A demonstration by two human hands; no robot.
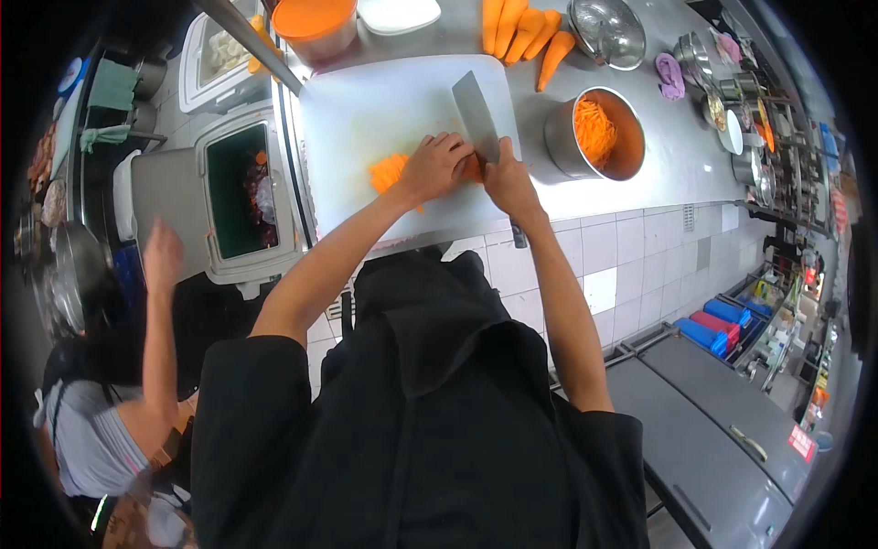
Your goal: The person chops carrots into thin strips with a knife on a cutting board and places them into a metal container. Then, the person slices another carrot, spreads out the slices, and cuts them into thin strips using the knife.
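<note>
My right hand [510, 188] is wrapped round the handle of a cleaver [475, 108], whose broad blade points away over the white cutting board [357, 101]. Close beside the blade, my left hand [439, 167] presses down with curled fingers on a piece of carrot [472, 170], mostly hidden under them. Cut carrot slices [388, 172] lie on the board to the left of that hand. A steel pot [562, 142] holding shredded carrot [594, 133] stands right of the board.
Peeled carrots [526, 35] and a steel bowl [607, 32] sit at the back of the counter, near an orange-lidded tub [314, 18]. An open waste bin [219, 265] stands left. A co-worker [101, 430] is at lower left, one arm stretched forward. A purple cloth [669, 76] lies right.
</note>
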